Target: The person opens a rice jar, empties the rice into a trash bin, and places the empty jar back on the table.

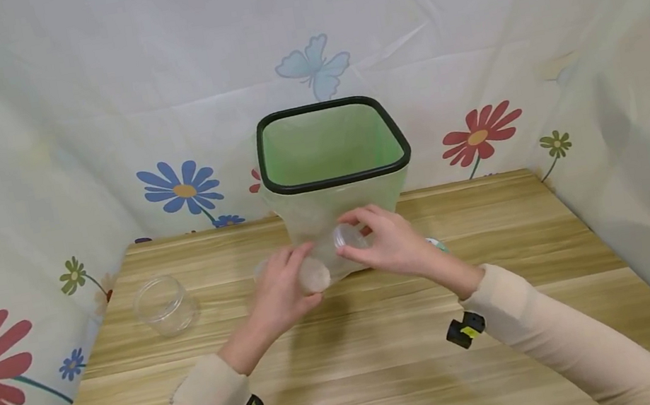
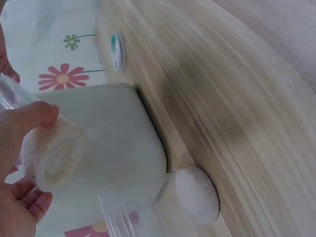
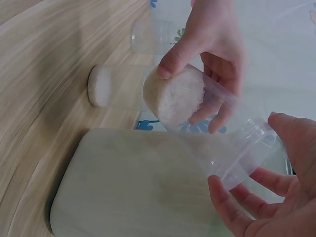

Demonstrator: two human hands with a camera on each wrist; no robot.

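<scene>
Both hands hold one clear plastic jar [image 3: 207, 123], tilted on its side in front of the bin. My left hand [image 1: 284, 288] grips the base end, where white grainy stuff [image 3: 177, 98] lies inside. Around the rim end curl the fingers and thumb of my right hand [image 1: 392, 241]. A second clear jar [image 2: 195, 195] with white stuff at its bottom stands on the table, mostly behind my left hand in the head view. A round white lid with green print [image 2: 117, 52] lies on the table beyond my right hand.
A pale green bin [image 1: 337, 182] with a black rim stands at the table's back, just beyond the hands. Another clear jar [image 1: 165, 308] stands at the left of the wooden table [image 1: 355, 384]. Flower-printed sheeting [image 1: 166, 100] hangs behind and on both sides.
</scene>
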